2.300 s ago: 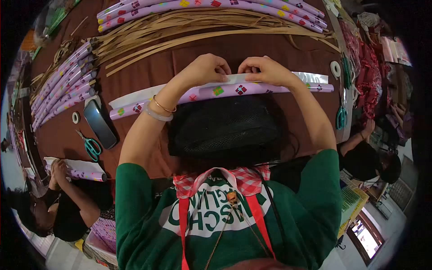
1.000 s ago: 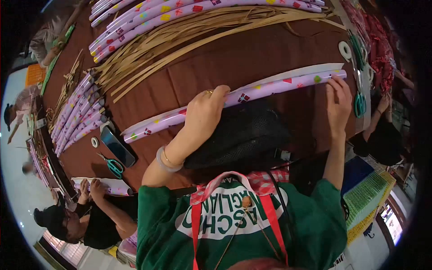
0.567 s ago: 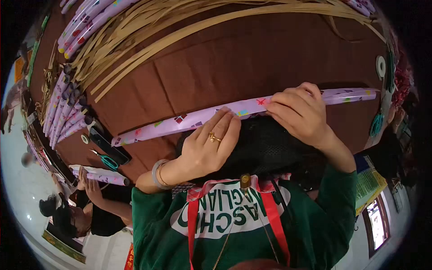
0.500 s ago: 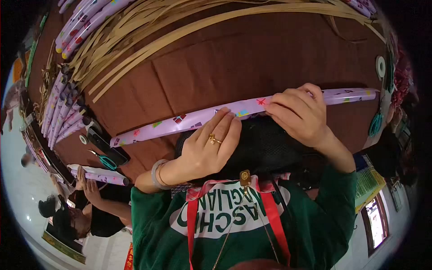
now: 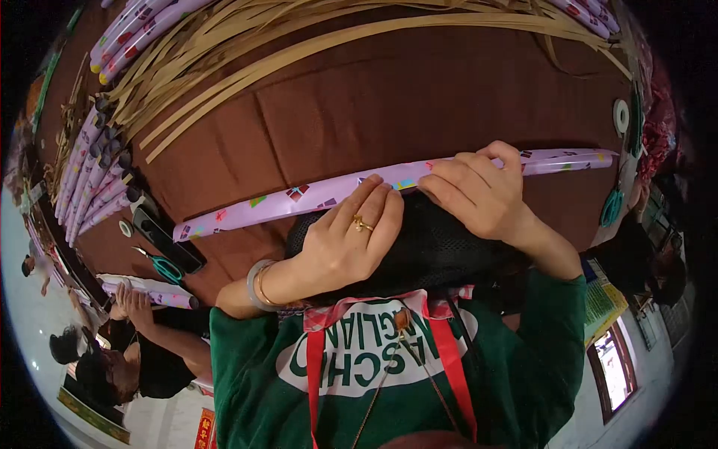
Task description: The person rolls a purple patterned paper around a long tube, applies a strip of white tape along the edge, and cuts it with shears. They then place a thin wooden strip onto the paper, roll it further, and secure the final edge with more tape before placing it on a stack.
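A long, thin roll of lilac wrapping paper [image 5: 288, 200] with coloured gift prints lies crosswise in front of me, its right end slightly higher. My left hand [image 5: 348, 236], with a ring and bracelets, has its fingers bent together onto the near side of the roll, left of its middle. Curled over the roll farther right is my right hand [image 5: 479, 191], with its fingertips pressed to the paper. The thumbs and the underside of the roll are mostly hidden. A black mesh item [image 5: 449, 239] lies just below the roll, close to my body.
Brown cloth [image 5: 359, 97] covers the table. Long tan strips [image 5: 336, 34] lie along its far side. Bundled lilac rolls [image 5: 90, 176] are at left, near scissors [image 5: 166, 268] and a black holder [image 5: 164, 236]. A tape roll [image 5: 621, 117] lies right. A co-worker's hands [image 5: 131, 303] hold another roll.
The whole view has shifted slightly, with things appearing a little farther left. My right hand sits a bit closer to my left hand on the roll. Both stay on the paper.
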The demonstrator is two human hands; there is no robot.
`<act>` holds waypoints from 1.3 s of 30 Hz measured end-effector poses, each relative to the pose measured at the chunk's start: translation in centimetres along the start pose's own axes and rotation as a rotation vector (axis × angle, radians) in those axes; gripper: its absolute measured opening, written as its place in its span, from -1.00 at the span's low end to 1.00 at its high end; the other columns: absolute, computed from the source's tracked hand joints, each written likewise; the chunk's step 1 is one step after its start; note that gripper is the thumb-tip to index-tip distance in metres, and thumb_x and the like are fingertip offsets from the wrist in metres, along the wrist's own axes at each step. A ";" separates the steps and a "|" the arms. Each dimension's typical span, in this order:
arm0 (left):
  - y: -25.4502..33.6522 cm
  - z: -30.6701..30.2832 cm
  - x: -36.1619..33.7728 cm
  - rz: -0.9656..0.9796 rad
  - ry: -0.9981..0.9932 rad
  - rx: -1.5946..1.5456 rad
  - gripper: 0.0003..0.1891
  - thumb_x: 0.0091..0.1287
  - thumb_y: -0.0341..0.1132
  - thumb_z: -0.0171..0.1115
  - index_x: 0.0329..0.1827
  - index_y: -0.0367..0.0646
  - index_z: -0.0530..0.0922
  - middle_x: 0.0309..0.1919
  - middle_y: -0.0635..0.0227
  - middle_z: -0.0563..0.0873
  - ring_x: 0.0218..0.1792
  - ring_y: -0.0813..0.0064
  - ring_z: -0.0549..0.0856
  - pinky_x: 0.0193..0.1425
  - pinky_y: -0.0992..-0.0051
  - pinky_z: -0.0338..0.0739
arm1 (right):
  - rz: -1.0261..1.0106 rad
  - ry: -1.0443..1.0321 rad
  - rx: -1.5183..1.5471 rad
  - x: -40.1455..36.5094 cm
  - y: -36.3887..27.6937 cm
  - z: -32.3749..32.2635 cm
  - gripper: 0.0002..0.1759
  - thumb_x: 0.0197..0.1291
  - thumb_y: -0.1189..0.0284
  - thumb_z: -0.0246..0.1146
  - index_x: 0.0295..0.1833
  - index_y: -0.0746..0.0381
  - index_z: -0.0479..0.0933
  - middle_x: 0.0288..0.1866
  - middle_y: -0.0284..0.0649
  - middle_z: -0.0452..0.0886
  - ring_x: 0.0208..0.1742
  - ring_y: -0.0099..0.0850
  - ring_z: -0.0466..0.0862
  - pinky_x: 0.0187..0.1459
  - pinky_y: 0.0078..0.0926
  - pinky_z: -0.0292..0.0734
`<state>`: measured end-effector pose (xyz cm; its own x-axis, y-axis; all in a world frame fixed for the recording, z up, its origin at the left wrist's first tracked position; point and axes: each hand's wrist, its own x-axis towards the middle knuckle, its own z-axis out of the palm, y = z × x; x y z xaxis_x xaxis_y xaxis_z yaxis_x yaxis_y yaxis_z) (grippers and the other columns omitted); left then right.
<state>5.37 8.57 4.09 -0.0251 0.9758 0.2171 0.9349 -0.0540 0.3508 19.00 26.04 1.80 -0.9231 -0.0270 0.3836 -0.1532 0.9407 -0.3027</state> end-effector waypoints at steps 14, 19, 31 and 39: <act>-0.2 0.2 0.0 0.010 0.011 0.018 -0.71 0.09 -0.46 0.17 -0.10 -0.36 0.53 -0.22 0.15 0.64 -0.15 0.27 0.70 -0.28 0.57 0.60 | -0.109 0.034 -0.058 0.1 0.4 0.2 -0.86 -0.13 0.43 0.34 -0.35 0.07 0.59 -0.27 -0.48 0.55 -0.30 -0.57 0.51 -0.22 -0.47 0.28; 0.2 0.3 -0.1 -0.021 0.019 -0.005 -0.73 0.14 -0.50 0.17 -0.09 -0.37 0.52 -0.20 0.12 0.64 -0.13 0.26 0.69 -0.26 0.54 0.60 | -0.087 0.057 -0.095 -0.1 0.5 0.3 -0.90 -0.10 0.40 0.33 -0.39 0.04 0.56 -0.29 -0.54 0.55 -0.28 -0.63 0.52 -0.21 -0.45 0.29; 0.2 0.3 -0.4 -0.062 -0.001 0.052 -0.74 0.13 -0.51 0.18 -0.09 -0.36 0.53 -0.19 0.14 0.64 -0.13 0.28 0.69 -0.24 0.55 0.59 | 0.153 -0.042 -0.235 -8.2 4.6 -5.2 -0.79 -0.09 0.38 0.34 -0.24 0.08 0.61 -0.23 -0.43 0.59 -0.28 -0.53 0.55 -0.09 -0.44 0.30; 0.3 0.4 -0.2 -0.030 0.037 0.067 -0.73 0.10 -0.48 0.20 -0.10 -0.33 0.54 -0.20 0.17 0.64 -0.13 0.32 0.69 -0.31 0.57 0.59 | 0.164 0.053 -0.470 -10.8 5.7 -6.7 -0.65 -0.10 0.41 0.46 -0.13 0.04 0.56 -0.21 -0.46 0.56 -0.28 -0.53 0.54 -0.02 -0.45 0.26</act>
<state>5.77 8.42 3.81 -0.0656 0.9683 0.2412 0.9552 -0.0089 0.2958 30.45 34.01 1.81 -0.9006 0.1394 0.4117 0.1787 0.9822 0.0583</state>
